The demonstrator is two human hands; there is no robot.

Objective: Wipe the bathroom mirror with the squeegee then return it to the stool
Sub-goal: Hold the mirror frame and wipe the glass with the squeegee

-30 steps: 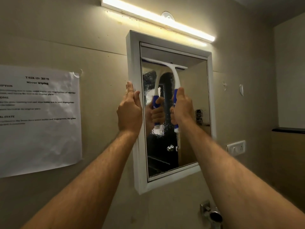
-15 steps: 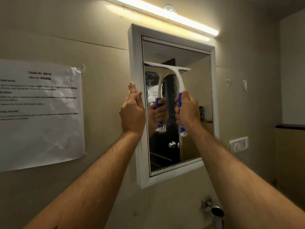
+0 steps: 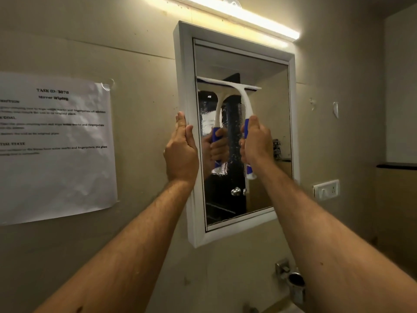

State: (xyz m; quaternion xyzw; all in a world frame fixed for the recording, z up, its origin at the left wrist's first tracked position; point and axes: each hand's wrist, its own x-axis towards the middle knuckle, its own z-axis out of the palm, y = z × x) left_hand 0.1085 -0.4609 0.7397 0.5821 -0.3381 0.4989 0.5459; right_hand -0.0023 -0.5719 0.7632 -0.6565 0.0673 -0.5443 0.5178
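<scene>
Right hand [image 3: 256,143] is wrapped tight round the squeegee [image 3: 239,96] handle, blade flat on the mirror [image 3: 266,123] glass partway down, probably mid-stroke; left hand [image 3: 181,150] clamps the white frame edge, I'd guess to steady it

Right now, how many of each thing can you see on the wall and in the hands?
Mirror: 1
Squeegee: 1
Paper sheet: 1
Light bar: 1
Switch plate: 1
Hands: 2, left and right
Total: 7
</scene>
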